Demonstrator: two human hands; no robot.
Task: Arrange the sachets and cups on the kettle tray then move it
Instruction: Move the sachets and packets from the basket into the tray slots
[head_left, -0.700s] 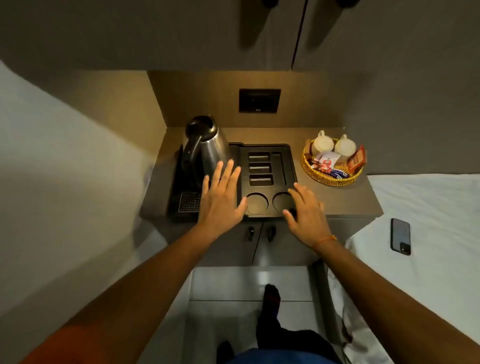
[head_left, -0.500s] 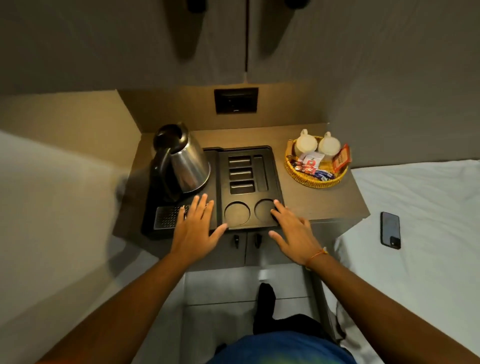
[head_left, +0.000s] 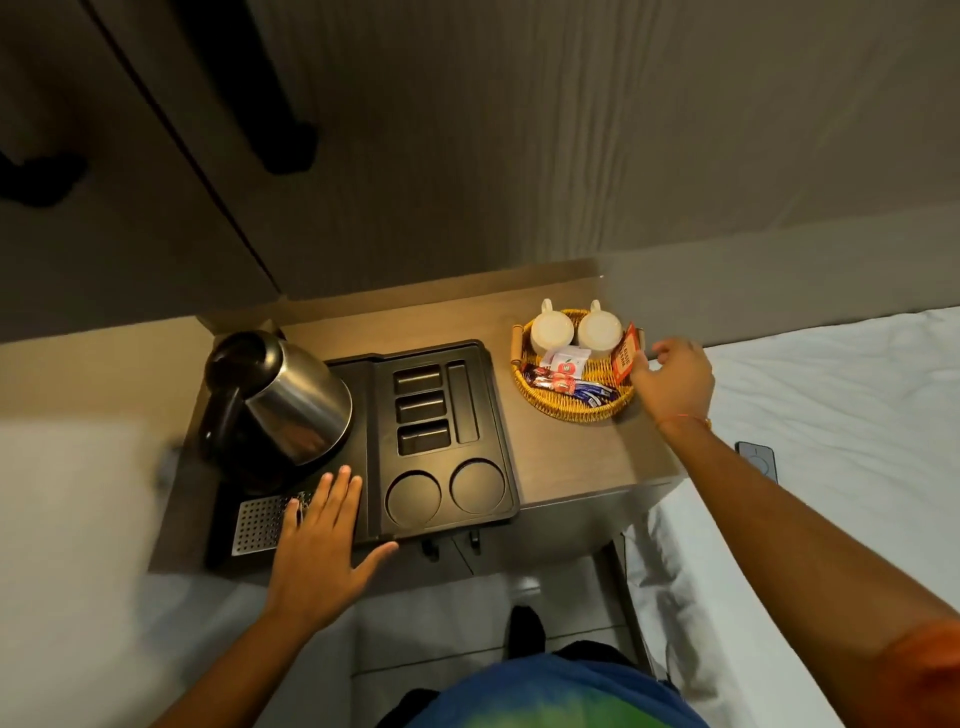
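A black kettle tray (head_left: 493, 447) lies on the bedside counter, with a steel kettle (head_left: 291, 400) on its left side and bare slots and two round cup wells on its right. My left hand (head_left: 322, 535) rests flat, fingers spread, on the tray's front left by the metal drip grille (head_left: 260, 525). A wicker basket (head_left: 566, 402) at the back right holds two upturned white cups (head_left: 553, 330) and several sachets (head_left: 566, 364). My right hand (head_left: 670, 376) is at the basket's right rim, thumb and fingers touching an upright orange sachet (head_left: 623, 358).
The counter (head_left: 582, 462) ends at a white bed (head_left: 831, 415) on the right, where a dark phone (head_left: 758, 460) lies. Cabinet doors with black handles (head_left: 270, 104) hang above. Small cabinet knobs (head_left: 452, 543) sit below the counter's front edge.
My right hand left the tray's front edge and reached right and back to the basket. My left hand slid slightly toward the tray's front. The view tilted.
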